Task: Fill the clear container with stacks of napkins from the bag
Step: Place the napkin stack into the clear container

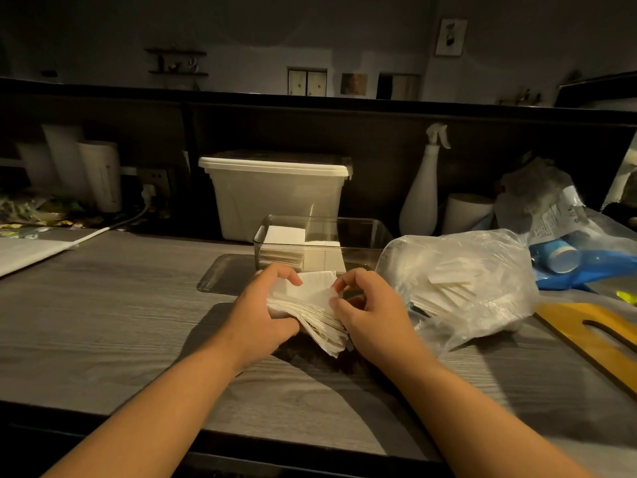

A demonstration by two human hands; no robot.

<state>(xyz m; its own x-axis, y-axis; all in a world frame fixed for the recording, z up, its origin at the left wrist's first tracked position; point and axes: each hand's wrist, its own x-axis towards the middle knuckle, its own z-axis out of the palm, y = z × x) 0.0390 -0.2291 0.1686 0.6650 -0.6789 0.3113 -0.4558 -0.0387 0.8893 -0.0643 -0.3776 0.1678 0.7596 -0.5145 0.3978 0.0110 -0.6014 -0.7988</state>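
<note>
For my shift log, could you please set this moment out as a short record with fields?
left hand: grips the napkin stack from its left side
right hand: fingers pinch the stack's right edge
napkin stack: fanned and uneven, in front of the clear container
clear container: two napkin piles at its left, right part unfilled
bag: clear plastic, right of the container, napkins inside
behind: white lidded tub, spray bottle
surface: grey wood-grain counter
</note>
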